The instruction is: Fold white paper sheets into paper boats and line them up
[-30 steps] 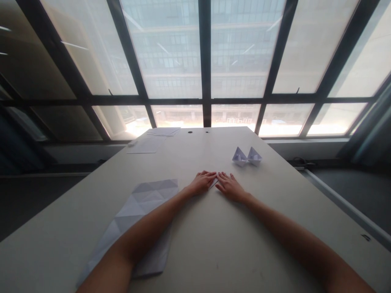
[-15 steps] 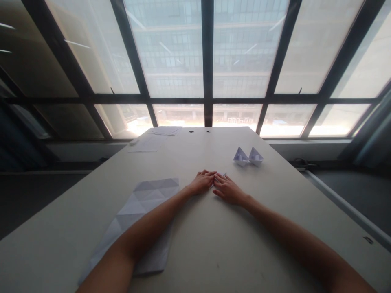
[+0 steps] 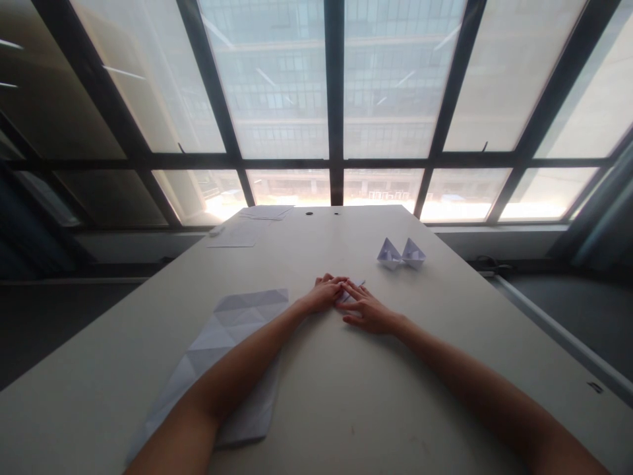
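A small piece of folded white paper [image 3: 348,298] lies flat on the table between my two hands, mostly covered by them. My left hand [image 3: 325,293] has its fingers bent and closed over the paper's left side, holding it against the tabletop. From the right, my right hand [image 3: 370,313] rests on the paper with fingers stretched and spread, its fingertips meeting those of the left. A thin paper edge shows beyond the right fingers. Just past my right hand stand two folded paper boats [image 3: 389,254], side by side and touching or nearly so.
A large creased white sheet [image 3: 232,330] lies at the left, partly under my left forearm. Flat paper sheets [image 3: 232,234] lie at the far left of the white table [image 3: 316,409]. Tall windows with dark frames rise behind it.
My right hand has shifted slightly left over the folded paper, and its fingers have spread. The paper's far edge now shows beyond them. My left hand stays nearly in place.
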Available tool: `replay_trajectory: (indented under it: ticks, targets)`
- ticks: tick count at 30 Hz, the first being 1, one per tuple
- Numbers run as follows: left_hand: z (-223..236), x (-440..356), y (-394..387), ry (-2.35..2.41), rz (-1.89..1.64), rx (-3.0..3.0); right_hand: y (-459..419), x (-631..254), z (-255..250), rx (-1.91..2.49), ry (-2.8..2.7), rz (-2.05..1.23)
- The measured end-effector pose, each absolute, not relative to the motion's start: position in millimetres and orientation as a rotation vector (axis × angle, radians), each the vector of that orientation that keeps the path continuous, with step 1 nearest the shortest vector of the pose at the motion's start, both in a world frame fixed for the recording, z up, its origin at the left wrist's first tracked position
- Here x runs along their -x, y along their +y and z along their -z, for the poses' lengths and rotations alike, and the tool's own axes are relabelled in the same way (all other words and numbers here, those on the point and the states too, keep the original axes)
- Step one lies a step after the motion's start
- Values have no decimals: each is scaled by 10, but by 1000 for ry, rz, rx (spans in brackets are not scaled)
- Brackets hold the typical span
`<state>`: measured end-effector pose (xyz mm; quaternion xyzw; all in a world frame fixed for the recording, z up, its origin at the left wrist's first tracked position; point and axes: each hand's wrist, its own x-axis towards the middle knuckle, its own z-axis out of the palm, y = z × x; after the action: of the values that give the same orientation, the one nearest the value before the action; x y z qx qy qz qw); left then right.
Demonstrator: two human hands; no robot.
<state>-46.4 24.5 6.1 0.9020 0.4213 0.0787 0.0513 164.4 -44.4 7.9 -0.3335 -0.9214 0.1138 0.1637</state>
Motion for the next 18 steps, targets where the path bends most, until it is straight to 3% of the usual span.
replay_trajectory:
  ticks: [7,18]
  targets:
    - [-41,462,248,1292,-252,-2768,-455,-1651,-118,984,-2668,-390]
    - [-44,485,218,1278,-292,-2781,-420,-1617,-86,1089,-2638,-213]
